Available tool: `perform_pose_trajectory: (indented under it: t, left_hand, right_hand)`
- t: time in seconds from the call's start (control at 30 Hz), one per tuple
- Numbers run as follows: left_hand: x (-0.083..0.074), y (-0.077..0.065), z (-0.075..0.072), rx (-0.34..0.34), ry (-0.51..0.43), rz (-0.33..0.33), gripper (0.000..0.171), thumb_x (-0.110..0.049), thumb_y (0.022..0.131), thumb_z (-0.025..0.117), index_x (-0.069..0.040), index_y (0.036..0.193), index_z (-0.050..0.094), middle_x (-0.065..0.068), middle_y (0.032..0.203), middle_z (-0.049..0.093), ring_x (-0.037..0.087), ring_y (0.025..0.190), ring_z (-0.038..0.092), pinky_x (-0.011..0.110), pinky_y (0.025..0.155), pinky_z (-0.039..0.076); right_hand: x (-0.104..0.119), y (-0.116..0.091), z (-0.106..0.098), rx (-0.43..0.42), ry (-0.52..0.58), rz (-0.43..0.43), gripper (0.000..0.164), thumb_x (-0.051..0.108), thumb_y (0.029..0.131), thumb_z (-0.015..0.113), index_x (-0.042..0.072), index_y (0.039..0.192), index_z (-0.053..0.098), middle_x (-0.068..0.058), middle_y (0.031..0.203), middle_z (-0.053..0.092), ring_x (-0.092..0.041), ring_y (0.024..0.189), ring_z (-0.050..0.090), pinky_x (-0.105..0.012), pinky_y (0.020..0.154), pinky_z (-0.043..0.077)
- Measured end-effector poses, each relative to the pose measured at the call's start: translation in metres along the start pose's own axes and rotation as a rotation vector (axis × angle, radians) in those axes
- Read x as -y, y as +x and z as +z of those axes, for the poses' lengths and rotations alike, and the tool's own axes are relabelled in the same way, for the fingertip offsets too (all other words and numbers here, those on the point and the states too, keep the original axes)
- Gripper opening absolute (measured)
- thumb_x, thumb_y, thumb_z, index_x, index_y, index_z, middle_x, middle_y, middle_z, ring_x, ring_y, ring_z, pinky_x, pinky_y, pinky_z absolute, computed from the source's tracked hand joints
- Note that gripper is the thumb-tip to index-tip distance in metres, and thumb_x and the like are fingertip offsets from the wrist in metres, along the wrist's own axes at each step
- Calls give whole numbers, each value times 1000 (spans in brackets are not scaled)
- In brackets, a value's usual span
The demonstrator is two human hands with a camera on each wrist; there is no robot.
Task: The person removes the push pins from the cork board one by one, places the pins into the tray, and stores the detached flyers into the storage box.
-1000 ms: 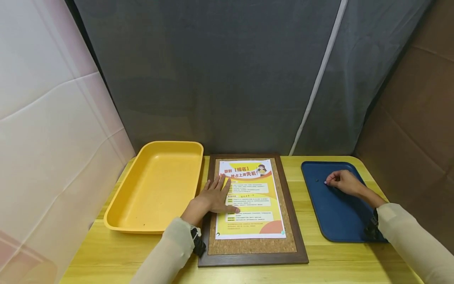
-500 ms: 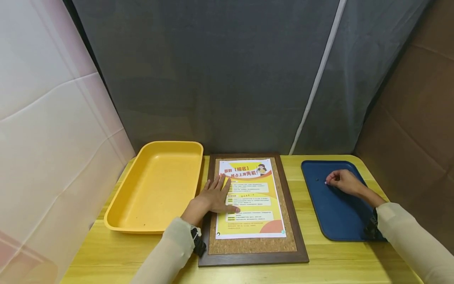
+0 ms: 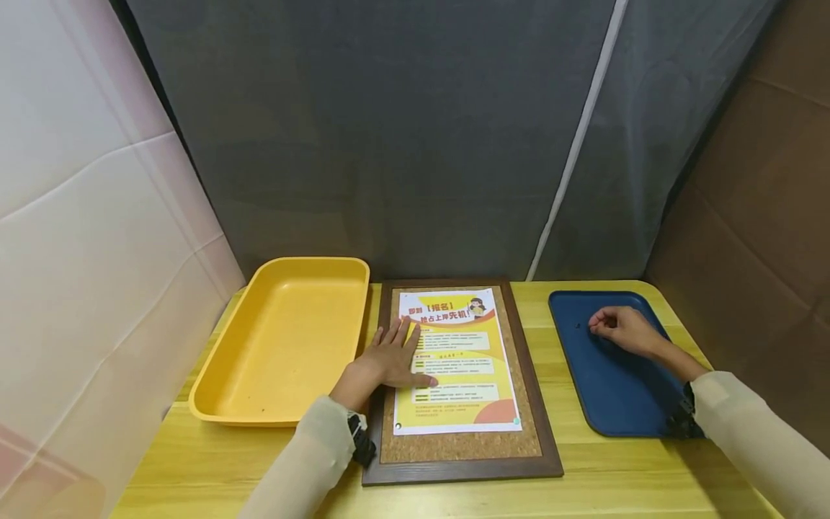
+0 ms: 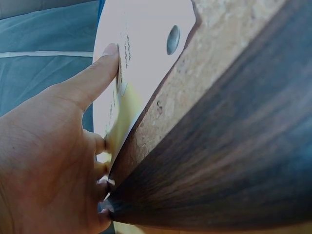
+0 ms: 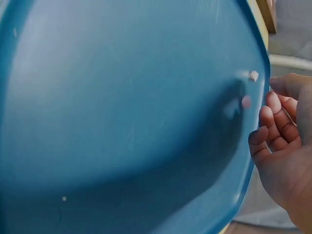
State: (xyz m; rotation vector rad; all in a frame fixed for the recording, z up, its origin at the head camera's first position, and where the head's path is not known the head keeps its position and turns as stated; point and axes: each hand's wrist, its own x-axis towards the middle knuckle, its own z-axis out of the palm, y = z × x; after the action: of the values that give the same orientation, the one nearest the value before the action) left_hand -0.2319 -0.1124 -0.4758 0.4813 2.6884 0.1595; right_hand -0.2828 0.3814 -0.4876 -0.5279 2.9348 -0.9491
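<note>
My left hand [image 3: 391, 360] lies with spread fingers on the left side of a printed yellow-and-white poster [image 3: 463, 418]. The poster lies on a cork board [image 3: 460, 452] with a dark wooden frame. A silver thumbtack [image 4: 173, 40] sits in one corner of the poster, and a teal one [image 3: 516, 421] at its lower right. Over the far part of a blue tray [image 3: 622, 404] is my right hand [image 3: 625, 330], fingers curled, thumb and index close together. Whether something small is between them cannot be made out. A small thumbtack-like piece [image 5: 253, 76] and a blurred pink spot [image 5: 246, 102] show on the tray near the fingertips.
A deep yellow tray [image 3: 285, 339] stands left of the board on the wooden table [image 3: 467, 501]. A grey cloth wall [image 3: 389, 144] rises behind the table's far edge. White [image 3: 97, 252] and brown [image 3: 765, 252] panels close off the sides.
My right hand has shifted slightly left over the blue tray, and the pale pink speck seen at its fingertips no longer shows in the head view. My left hand stays on the poster.
</note>
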Motion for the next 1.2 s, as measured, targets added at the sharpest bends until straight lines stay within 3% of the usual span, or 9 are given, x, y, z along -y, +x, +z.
perform_pose_trajectory:
  t: [0.17, 0.43, 0.77, 1.2]
  left_hand:
    - [6, 6, 5, -2, -10, 14, 124, -84, 88, 59, -9, 171, 5, 16, 177, -9, 35, 164, -9, 59, 130, -3]
    - [-1, -1, -3, 12, 21, -2, 117, -79, 93, 58, -10, 172, 6, 16, 178, -6, 33, 165, -6, 57, 131, 0]
    - [-3, -3, -4, -6, 40, 6, 116, -78, 93, 58, -10, 172, 8, 17, 178, -4, 34, 165, -2, 58, 131, 3]
    - [-4, -4, -3, -9, 33, 9, 115, -78, 93, 58, -9, 171, 9, 18, 178, -3, 35, 165, -2, 58, 131, 3]
  right_hand:
    - [15, 0, 8, 13, 9, -73, 4, 8, 98, 75, 4, 97, 75, 0, 87, 70, -6, 75, 58, -25, 67, 50]
    - [40, -1, 17, 55, 34, -116, 4, 8, 98, 75, 4, 99, 76, 3, 87, 70, -6, 75, 58, -26, 67, 49]
    - [65, -1, 27, 92, 51, -237, 4, 1, 95, 76, 2, 99, 75, 6, 87, 68, -4, 76, 57, -25, 66, 50]
    - [95, -9, 40, 217, 109, -315, 7, -1, 95, 75, 3, 100, 74, 7, 88, 67, -3, 73, 53, -23, 66, 48]
